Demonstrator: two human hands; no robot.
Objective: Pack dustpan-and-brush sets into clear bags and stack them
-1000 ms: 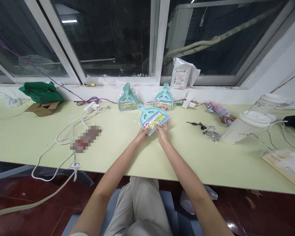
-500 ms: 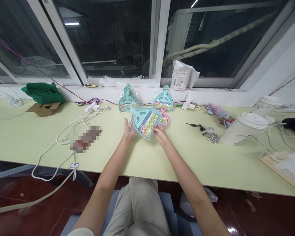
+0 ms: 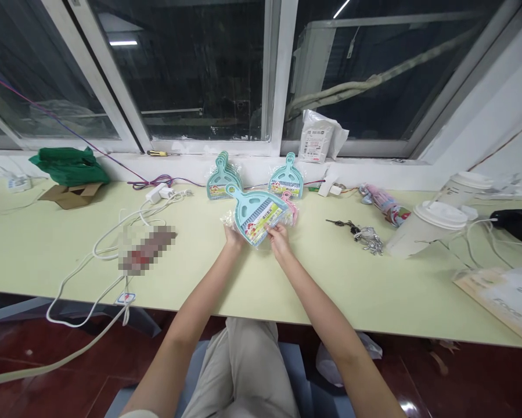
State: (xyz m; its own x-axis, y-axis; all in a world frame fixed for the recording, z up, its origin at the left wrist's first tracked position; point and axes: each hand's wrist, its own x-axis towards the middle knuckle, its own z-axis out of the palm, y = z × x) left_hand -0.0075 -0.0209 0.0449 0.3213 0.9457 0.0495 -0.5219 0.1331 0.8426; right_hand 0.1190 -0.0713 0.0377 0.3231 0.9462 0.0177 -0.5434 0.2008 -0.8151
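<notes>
A teal dustpan-and-brush set (image 3: 257, 212) in clear plastic wrap is held tilted above the table, its handle pointing up and left. My right hand (image 3: 279, 239) grips its lower right edge, thumb on the printed label. At the lower left edge, my left hand (image 3: 233, 237) holds the pack from the side, most of its fingers hidden behind it. Several wrapped teal dustpans (image 3: 220, 177) lean on the wall in a stack behind. To the right, another wrapped teal dustpan stack (image 3: 289, 174) stands there, with a pink dustpan (image 3: 292, 210) partly hidden in front.
White cables (image 3: 97, 249) and a blurred-out item (image 3: 147, 251) lie at the left, near a green bag (image 3: 69, 166) on a cardboard box (image 3: 71, 195). Keys (image 3: 367, 239), a folded umbrella (image 3: 385, 204) and white paper cups (image 3: 426, 229) are at the right. A white package (image 3: 315, 142) stands on the sill.
The dustpan set has turned slightly and its label faces me more. My left hand has moved in closer, its fingers now behind the pack. The view has shifted a little.
</notes>
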